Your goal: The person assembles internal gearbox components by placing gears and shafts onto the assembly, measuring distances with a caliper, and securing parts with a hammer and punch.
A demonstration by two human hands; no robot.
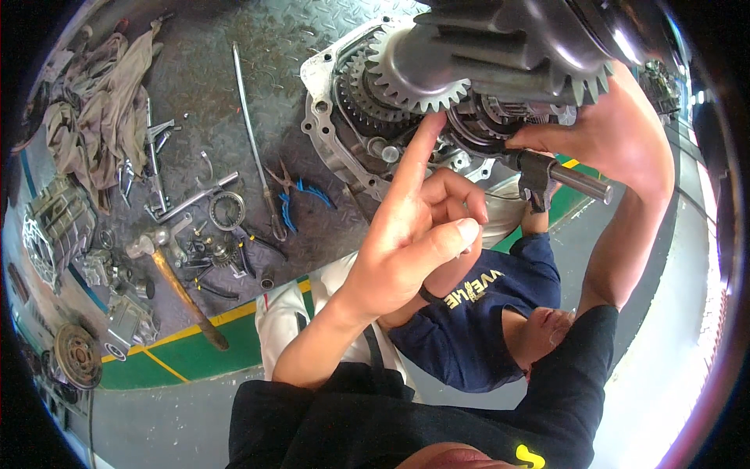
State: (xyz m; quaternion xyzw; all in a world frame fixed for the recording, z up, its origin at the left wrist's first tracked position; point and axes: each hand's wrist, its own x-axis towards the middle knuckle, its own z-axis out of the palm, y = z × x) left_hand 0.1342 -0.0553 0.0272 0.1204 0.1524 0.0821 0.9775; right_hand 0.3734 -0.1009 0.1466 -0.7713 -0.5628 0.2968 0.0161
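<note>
While both hands work around a large grey steel gear shaft (500,56) above an open silver metal housing (317,76), the left hand (414,227) points, index fingertip at the gear teeth, its other fingers loosely curled and gripping nothing. Further right, the right hand (598,129) reaches behind the shaft, thumb extended; whether its hidden fingers grip cannot be told. Good practice would be to steady the shaft's weight, keep it aligned, and keep fingertips out of meshing teeth. Counted left to right: one crumpled grey cloth rag (101,109), one wooden-handled hammer (178,288), one toothed silver ring (226,211), one long thin silver bar (248,117), one pair of blue-handled pliers (316,192), one co-worker in a navy shirt (469,344), two toothed gear rims visible on the shaft, and one smooth silver rod (582,182) carrying a black fork.
</note>
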